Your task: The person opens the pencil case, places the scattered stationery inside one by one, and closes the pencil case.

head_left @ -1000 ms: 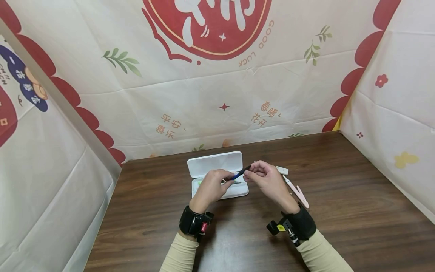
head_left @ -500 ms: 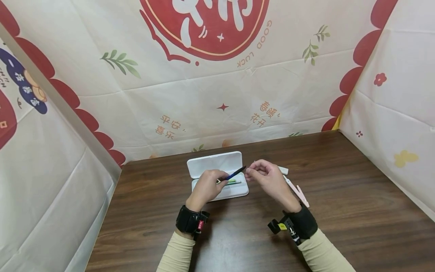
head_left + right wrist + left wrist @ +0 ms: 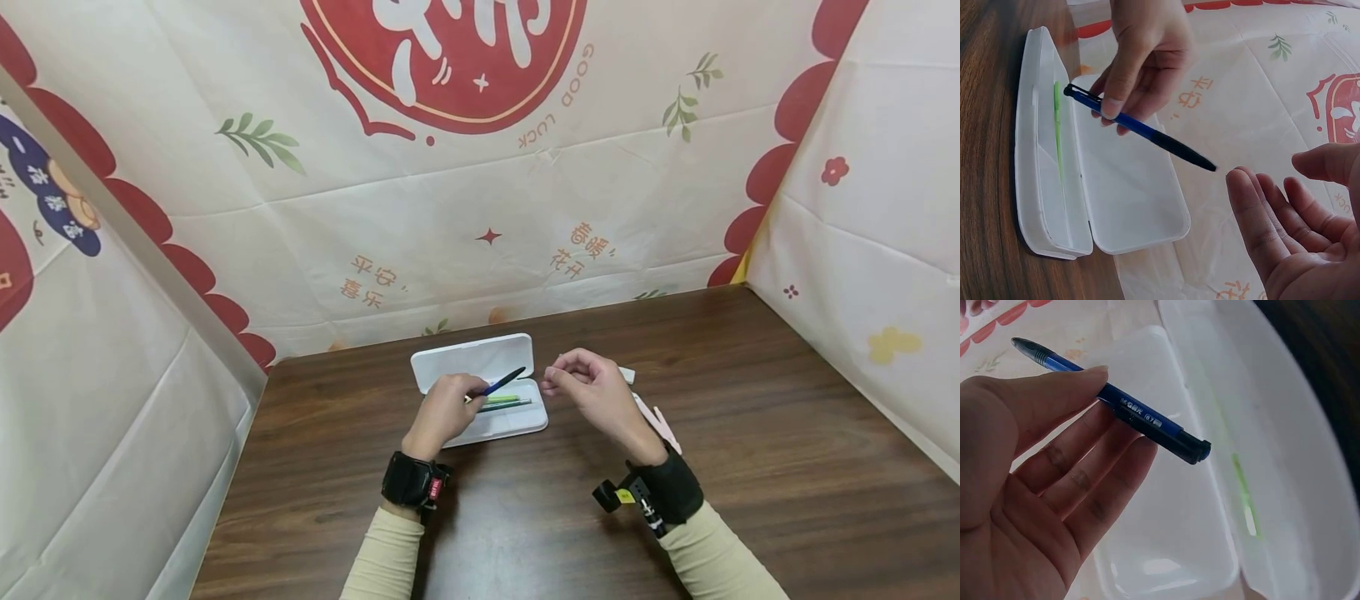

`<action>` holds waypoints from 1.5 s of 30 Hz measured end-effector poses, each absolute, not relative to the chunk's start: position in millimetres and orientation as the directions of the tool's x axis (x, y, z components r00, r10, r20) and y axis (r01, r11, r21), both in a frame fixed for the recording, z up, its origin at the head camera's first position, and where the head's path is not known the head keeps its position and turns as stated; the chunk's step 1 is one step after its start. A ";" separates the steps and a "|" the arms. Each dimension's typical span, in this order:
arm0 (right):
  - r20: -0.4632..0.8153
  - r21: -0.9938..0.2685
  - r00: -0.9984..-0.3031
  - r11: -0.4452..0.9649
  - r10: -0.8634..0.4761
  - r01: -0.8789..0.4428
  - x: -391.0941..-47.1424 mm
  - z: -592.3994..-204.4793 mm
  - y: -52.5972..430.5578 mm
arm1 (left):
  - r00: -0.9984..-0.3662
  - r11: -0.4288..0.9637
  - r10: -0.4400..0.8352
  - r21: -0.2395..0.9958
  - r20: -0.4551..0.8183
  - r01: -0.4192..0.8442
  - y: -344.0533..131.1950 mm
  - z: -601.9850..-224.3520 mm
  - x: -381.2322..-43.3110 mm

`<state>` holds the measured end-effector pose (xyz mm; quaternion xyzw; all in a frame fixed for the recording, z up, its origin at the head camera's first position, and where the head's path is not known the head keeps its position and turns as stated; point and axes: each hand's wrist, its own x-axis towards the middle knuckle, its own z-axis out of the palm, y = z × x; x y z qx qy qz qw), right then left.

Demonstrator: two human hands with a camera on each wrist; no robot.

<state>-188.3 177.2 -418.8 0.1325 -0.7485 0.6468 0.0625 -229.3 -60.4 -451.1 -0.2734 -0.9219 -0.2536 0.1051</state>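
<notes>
My left hand pinches a blue click pen between thumb and fingers, above the white pencil case. The pen has a black grip and clip, with its tip slanting up to the right in the head view. The case lies with its lid raised; bright green and dark green slim writing tools show inside, partly covered by my left hand. To the right of the case, my right hand is held with loosely bent fingers and nothing in them. A gap separates its fingertips from the pen tip.
Behind my right hand on the brown wooden table lie a pale pink two-armed tool and a small white block, both partly hidden. A printed cloth hangs along the table's back edge.
The pen has left my right fingers and moved left with my left hand. More of the green tools in the case shows. My right hand has stayed nearly in place.
</notes>
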 end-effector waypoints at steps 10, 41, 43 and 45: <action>0.241 -0.954 -0.961 0.150 -0.135 -0.260 -176.2 -399.0 172.7 | -0.847 0.752 0.435 0.395 0.305 0.528 -65.8 -463.3 -233.0; 0.265 -0.947 -0.957 0.155 -0.118 -0.281 -187.7 -417.6 184.7 | -0.871 0.809 0.427 0.327 0.243 0.488 -69.3 -471.3 -244.7; 0.264 -0.947 -0.958 0.160 -0.116 -0.280 -187.5 -417.3 184.6 | -0.872 0.813 0.428 0.320 0.236 0.486 -69.2 -471.9 -244.7; 0.261 -0.946 -0.958 0.164 -0.117 -0.278 -187.3 -416.7 184.5 | -0.870 0.814 0.431 0.314 0.238 0.489 -69.1 -472.5 -244.4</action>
